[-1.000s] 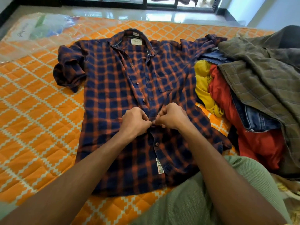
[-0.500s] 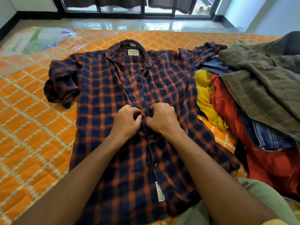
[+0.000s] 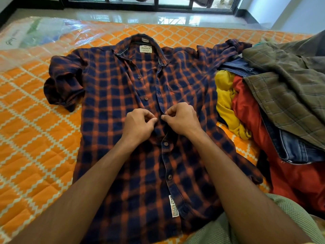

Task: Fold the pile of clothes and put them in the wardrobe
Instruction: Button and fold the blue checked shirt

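Observation:
A navy and orange plaid shirt (image 3: 112,95) lies front up on the orange quilted mattress (image 3: 31,138), collar away from me. Both sleeves are bunched at its sides. My left hand (image 3: 138,125) pinches the left edge of the button placket at mid chest. My right hand (image 3: 182,118) pinches the right placket edge opposite it, fingertips almost touching. Below my hands the shirt is buttoned; above them it lies unbuttoned. A pile of clothes (image 3: 274,106) sits at the right: olive checked shirt, jeans, red and yellow garments.
Clear plastic wrap (image 3: 35,36) covers the mattress's far left corner. Beyond it are a glossy tiled floor (image 3: 140,16) and a dark-framed window. My green-clad knee (image 3: 219,231) is at the bottom edge. No wardrobe is in view.
Both hands have moved up the placket toward the collar, from a lower button to a higher one. The view tilted up a little.

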